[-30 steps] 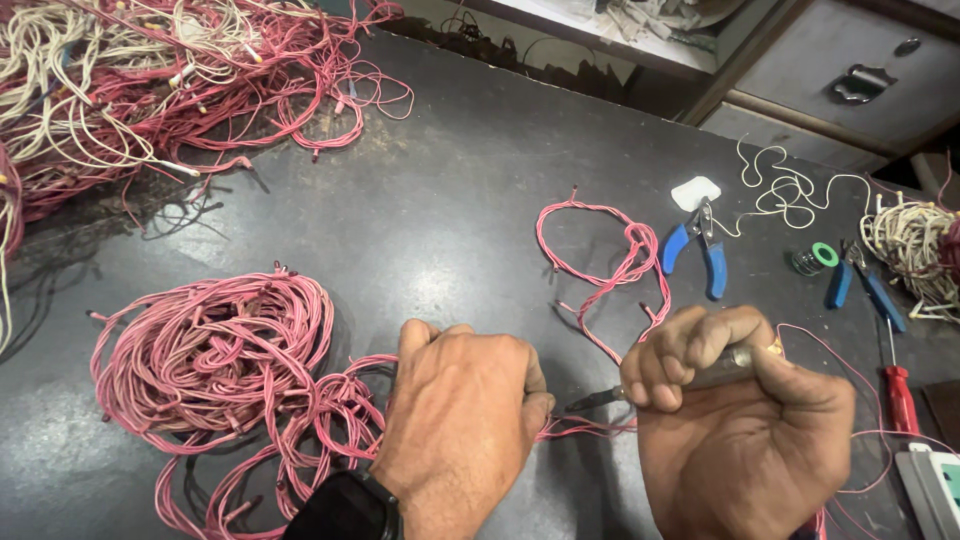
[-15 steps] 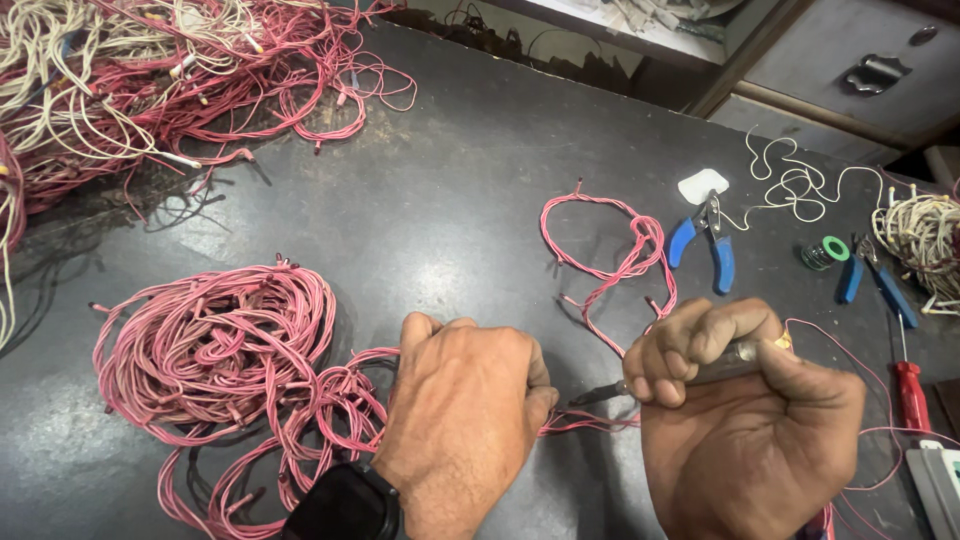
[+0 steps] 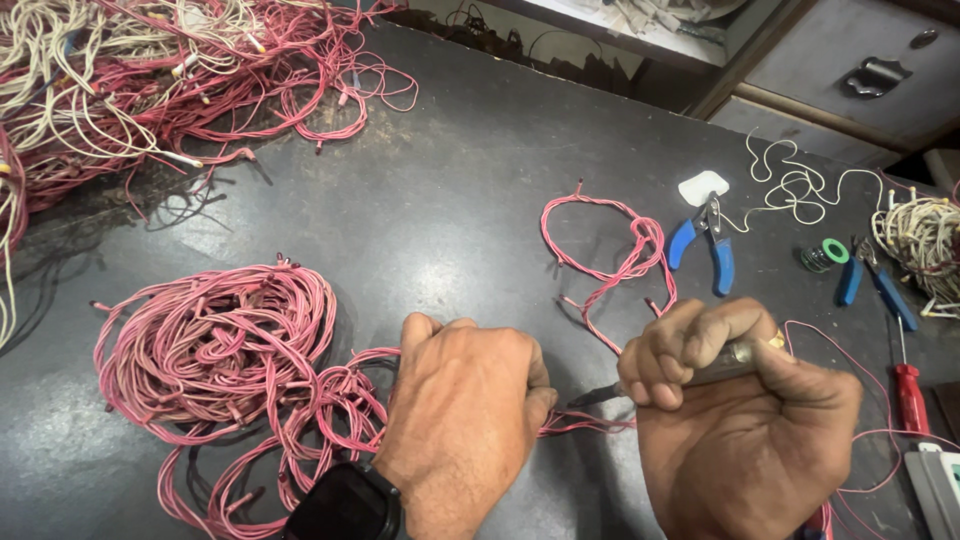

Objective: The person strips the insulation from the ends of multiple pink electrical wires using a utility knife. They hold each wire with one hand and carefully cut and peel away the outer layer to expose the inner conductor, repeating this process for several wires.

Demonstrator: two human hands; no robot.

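My left hand [image 3: 465, 400], with a black watch on the wrist, is closed on thin red wires [image 3: 585, 422] that run out from under its fingers toward the right. My right hand [image 3: 745, 425] is fisted around a slim metal tool [image 3: 640, 385] whose dark tip points left at the wires beside my left hand. A large tangled bundle of red wires [image 3: 215, 355] lies on the dark table [image 3: 430, 190] just left of my left hand. A small loose loop of red wire [image 3: 615, 250] lies above my right hand.
A big heap of red and whitish wires [image 3: 120, 80] fills the far left corner. At the right lie blue-handled pliers [image 3: 705, 245], a second blue-handled tool [image 3: 875, 285], a green tape roll [image 3: 825, 255], a red-handled screwdriver [image 3: 910, 390], white string [image 3: 795, 185] and a pale wire coil [image 3: 925, 235].
Both hands stay close together on the wires. My right hand has dropped slightly and the tool's tip has come closer to my left hand.
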